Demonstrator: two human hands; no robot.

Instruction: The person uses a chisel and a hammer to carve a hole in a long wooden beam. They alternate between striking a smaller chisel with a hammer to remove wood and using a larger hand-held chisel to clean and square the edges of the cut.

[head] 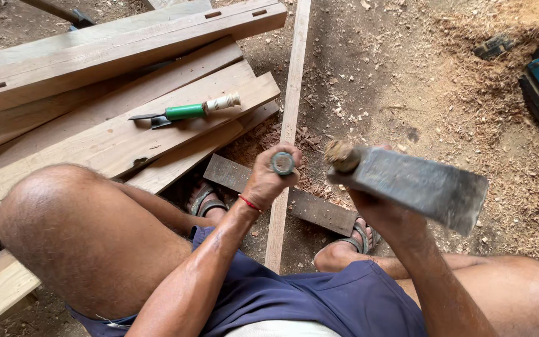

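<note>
Head view: a chisel [282, 163], seen end-on by its round green-ringed handle top, stands on a long thin wooden strip [288, 125], with the left hand [268, 178] fingers clamped round the handle. Just right of the strip, the right hand [378, 209] fingers are wrapped tight on a heavy grey metal block [422, 187] used as a hammer, raised beside the chisel. Left of the strip, a second chisel [185, 112] with a green handle lies on stacked planks [95, 143]. Two sandalled feet rest by a short dark board [307, 206] crossing under the strip.
</note>
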